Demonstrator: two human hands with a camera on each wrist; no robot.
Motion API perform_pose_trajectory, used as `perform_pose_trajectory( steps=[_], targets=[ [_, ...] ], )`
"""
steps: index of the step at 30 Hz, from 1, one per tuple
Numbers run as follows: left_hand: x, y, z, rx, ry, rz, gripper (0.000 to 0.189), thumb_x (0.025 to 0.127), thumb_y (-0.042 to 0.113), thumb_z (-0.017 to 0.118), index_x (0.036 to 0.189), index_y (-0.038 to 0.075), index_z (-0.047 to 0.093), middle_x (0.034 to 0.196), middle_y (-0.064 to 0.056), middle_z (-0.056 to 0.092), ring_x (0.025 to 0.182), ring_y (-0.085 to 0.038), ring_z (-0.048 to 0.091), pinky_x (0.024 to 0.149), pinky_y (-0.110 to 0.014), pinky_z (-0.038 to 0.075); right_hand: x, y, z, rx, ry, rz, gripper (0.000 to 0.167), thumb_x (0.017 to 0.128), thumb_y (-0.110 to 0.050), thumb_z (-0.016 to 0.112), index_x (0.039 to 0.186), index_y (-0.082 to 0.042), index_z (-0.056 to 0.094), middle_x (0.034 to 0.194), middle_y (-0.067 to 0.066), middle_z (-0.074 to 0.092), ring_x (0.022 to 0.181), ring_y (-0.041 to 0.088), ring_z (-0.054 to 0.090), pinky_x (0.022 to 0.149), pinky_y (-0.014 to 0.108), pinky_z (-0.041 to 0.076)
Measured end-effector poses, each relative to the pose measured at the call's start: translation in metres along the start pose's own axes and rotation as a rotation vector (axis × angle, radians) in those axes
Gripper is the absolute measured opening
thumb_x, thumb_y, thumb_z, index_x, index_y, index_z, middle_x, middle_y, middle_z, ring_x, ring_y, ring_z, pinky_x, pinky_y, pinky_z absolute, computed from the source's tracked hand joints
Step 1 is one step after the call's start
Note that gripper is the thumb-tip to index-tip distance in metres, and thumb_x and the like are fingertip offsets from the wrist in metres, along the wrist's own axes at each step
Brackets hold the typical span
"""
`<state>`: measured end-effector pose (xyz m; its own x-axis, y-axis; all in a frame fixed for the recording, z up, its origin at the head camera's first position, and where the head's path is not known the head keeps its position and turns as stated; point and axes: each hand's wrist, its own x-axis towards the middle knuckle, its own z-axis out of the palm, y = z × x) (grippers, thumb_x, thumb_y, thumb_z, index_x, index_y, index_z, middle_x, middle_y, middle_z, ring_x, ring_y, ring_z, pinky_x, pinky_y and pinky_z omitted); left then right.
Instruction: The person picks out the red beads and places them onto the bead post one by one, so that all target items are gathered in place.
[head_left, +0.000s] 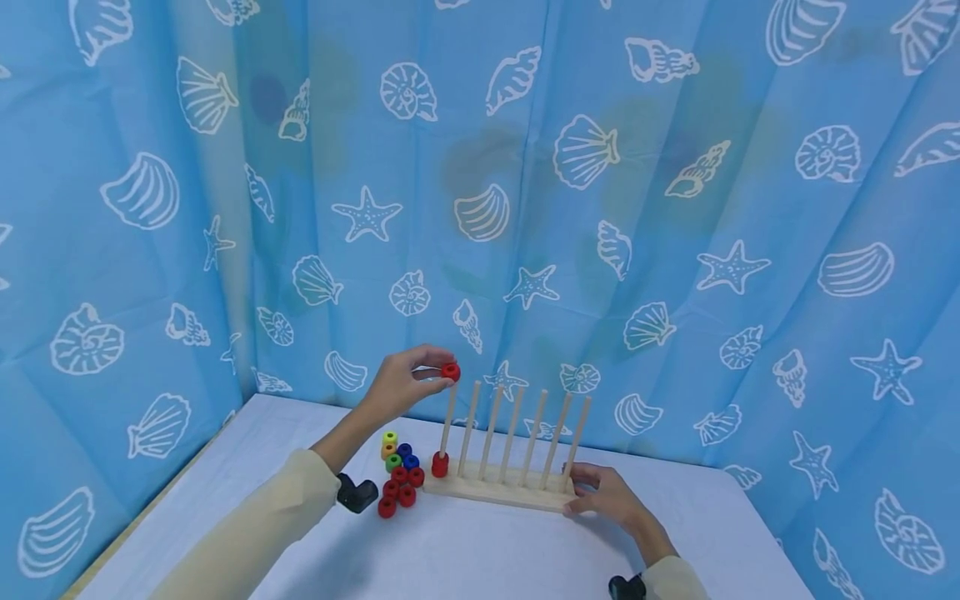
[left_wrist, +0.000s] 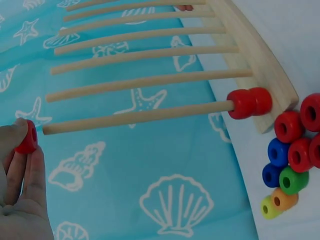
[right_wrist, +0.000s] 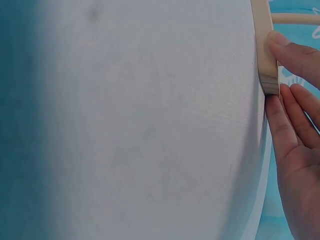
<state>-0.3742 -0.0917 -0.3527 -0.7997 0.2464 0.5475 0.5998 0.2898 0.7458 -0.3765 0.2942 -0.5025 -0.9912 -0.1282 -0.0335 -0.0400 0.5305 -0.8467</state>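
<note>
My left hand (head_left: 397,387) pinches a red bead (head_left: 451,372) between thumb and fingertips, up at the top of the leftmost peg. In the left wrist view the held bead (left_wrist: 31,137) is just off the peg's tip (left_wrist: 46,130), its hole turned toward it. Two red beads (head_left: 440,465) sit stacked at the bottom of that peg. The wooden peg stand (head_left: 495,493) has a long base with several upright pegs; the others carry no beads. At the base's right end, my right hand (head_left: 603,497) grips the wood, thumb on the near side, as the right wrist view also shows.
Left of the stand lie several loose red beads (head_left: 400,475), blue beads (head_left: 405,450), a green bead (head_left: 393,462), an orange bead (head_left: 387,451) and a yellow one (head_left: 390,437). A white cloth (head_left: 487,558) covers the table. Behind it hangs a blue shell-patterned curtain (head_left: 480,125).
</note>
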Motion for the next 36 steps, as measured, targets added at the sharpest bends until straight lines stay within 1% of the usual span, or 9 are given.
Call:
perform_pose_trajectory(
  steps=[5, 9, 11, 15, 19, 26, 32, 36],
  targets=[
    [0.003, 0.001, 0.004, -0.005, -0.014, 0.010, 0.037, 0.086, 0.010, 0.075, 0.121, 0.006, 0.064, 0.115, -0.005, 0.068, 0.104, -0.018, 0.066, 0.086, -0.026, 0.054, 0.000, -0.001, 0.000, -0.013, 0.006, 0.005, 0.076, 0.064, -0.006, 0.088, 0.132, 0.000, 0.057, 0.132, 0.017, 0.058, 0.127, 0.039, 0.049, 0.098, 0.042, 0.048],
    [0.004, 0.003, 0.006, 0.015, -0.016, 0.003, 0.037, 0.085, 0.010, 0.076, 0.120, 0.007, 0.064, 0.115, -0.005, 0.068, 0.104, -0.018, 0.066, 0.085, -0.025, 0.054, -0.001, -0.002, 0.000, -0.016, 0.006, 0.002, 0.076, 0.064, -0.008, 0.088, 0.133, -0.001, 0.057, 0.133, 0.017, 0.058, 0.127, 0.039, 0.049, 0.099, 0.043, 0.047],
    [0.005, 0.002, 0.007, 0.027, -0.016, 0.003, 0.037, 0.085, 0.010, 0.076, 0.120, 0.007, 0.064, 0.115, -0.005, 0.068, 0.104, -0.018, 0.066, 0.086, -0.026, 0.054, -0.001, -0.002, 0.000, -0.015, 0.005, -0.003, 0.077, 0.064, -0.009, 0.089, 0.133, -0.001, 0.056, 0.133, 0.017, 0.058, 0.128, 0.039, 0.049, 0.099, 0.043, 0.047],
    [0.005, 0.000, 0.008, 0.038, -0.018, 0.004, 0.039, 0.085, 0.009, 0.076, 0.121, 0.004, 0.064, 0.114, -0.007, 0.068, 0.104, -0.020, 0.066, 0.087, -0.032, 0.054, -0.001, -0.001, 0.000, -0.015, 0.003, -0.008, 0.076, 0.065, -0.010, 0.089, 0.133, -0.001, 0.056, 0.134, 0.017, 0.058, 0.128, 0.039, 0.049, 0.099, 0.043, 0.047],
    [0.003, -0.003, 0.009, 0.041, -0.027, -0.004, 0.040, 0.084, 0.009, 0.076, 0.122, 0.004, 0.063, 0.115, -0.007, 0.068, 0.105, -0.021, 0.066, 0.088, -0.038, 0.054, -0.002, -0.002, 0.000, -0.015, -0.004, -0.005, 0.076, 0.065, -0.009, 0.088, 0.133, 0.000, 0.056, 0.134, 0.018, 0.057, 0.128, 0.039, 0.048, 0.099, 0.043, 0.047],
    [-0.002, -0.012, 0.012, 0.062, -0.038, -0.024, 0.039, 0.085, 0.012, 0.077, 0.121, 0.005, 0.064, 0.114, -0.004, 0.068, 0.105, -0.019, 0.066, 0.086, -0.031, 0.055, -0.002, -0.002, 0.000, -0.005, -0.010, 0.002, 0.075, 0.066, -0.010, 0.088, 0.133, -0.002, 0.056, 0.134, 0.016, 0.058, 0.128, 0.039, 0.048, 0.099, 0.044, 0.046],
    [-0.005, -0.019, 0.015, 0.050, -0.054, -0.048, 0.038, 0.084, 0.011, 0.077, 0.120, 0.006, 0.065, 0.110, -0.003, 0.068, 0.104, -0.018, 0.066, 0.086, -0.032, 0.055, -0.003, -0.002, 0.000, -0.006, -0.015, 0.012, 0.076, 0.064, -0.009, 0.088, 0.133, -0.002, 0.057, 0.134, 0.017, 0.058, 0.129, 0.040, 0.047, 0.099, 0.046, 0.046],
    [-0.008, -0.025, 0.018, 0.067, -0.051, -0.061, 0.038, 0.083, 0.012, 0.078, 0.119, 0.008, 0.066, 0.108, -0.001, 0.069, 0.102, -0.017, 0.066, 0.086, -0.033, 0.055, -0.003, -0.002, -0.001, -0.011, -0.013, 0.002, 0.076, 0.065, -0.009, 0.088, 0.133, -0.002, 0.057, 0.134, 0.017, 0.058, 0.129, 0.040, 0.047, 0.100, 0.045, 0.046]
  ],
)
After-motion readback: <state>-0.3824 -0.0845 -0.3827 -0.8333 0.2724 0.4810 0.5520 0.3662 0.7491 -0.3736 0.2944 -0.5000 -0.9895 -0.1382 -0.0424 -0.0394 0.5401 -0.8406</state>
